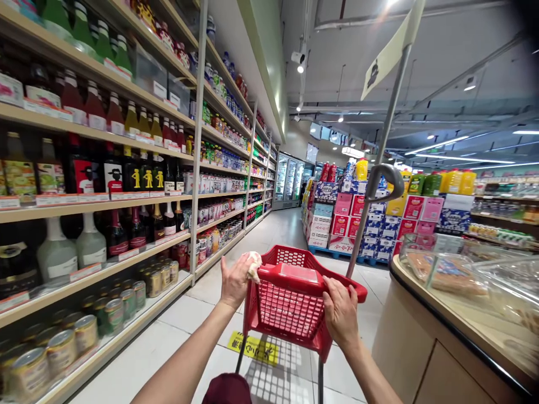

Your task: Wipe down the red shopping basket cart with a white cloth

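Note:
A red plastic shopping cart [295,273] with a lattice basket stands right in front of me. My left hand [236,279] presses a whitish crumpled cloth [254,266] against the left end of the cart's handle, its thumb sticking up and its fingers partly hidden by the cloth. At the right end of the handle, my right hand [340,310] is closed over the red bar. A grey metal pole [362,224] with a hooked grip and a small flag rises behind the cart's right side.
Shelves [101,202] of bottles and cans line the left. A counter [416,314] with packaged food is close on the right. Stacked drink cartons [349,216] stand ahead, beside an aisle leading to glass-door fridges [288,178]. A yellow floor sign [252,348] lies under the cart.

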